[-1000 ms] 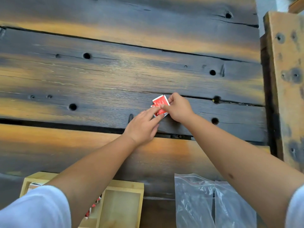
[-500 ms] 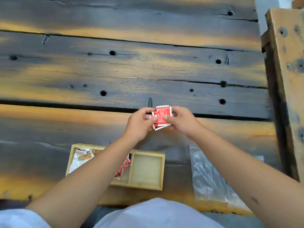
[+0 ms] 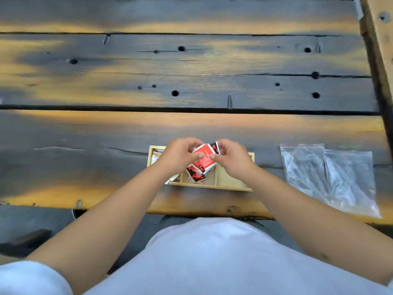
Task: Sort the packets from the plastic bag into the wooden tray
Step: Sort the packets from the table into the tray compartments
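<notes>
Both hands hold a small stack of red packets [image 3: 204,159] just above the wooden tray [image 3: 234,187]. My left hand [image 3: 180,155] pinches the stack's left side and my right hand [image 3: 230,159] pinches its right side. More red packets [image 3: 196,174] lie in the tray's middle compartment. Pale packets [image 3: 157,156] show in the left compartment, mostly hidden by my left hand. Two clear plastic bags [image 3: 331,177] lie flat on the table to the right of the tray.
The tray sits close to the near edge [image 3: 127,206] of a dark, worn plank table [image 3: 191,81]. A wooden post [image 3: 380,50] stands at the far right. My white shirt fills the bottom of the view.
Both hands have drawn the red packets back from the middle of the table to just over the tray. The view has tilted down, bringing the tray and bags fully into sight.
</notes>
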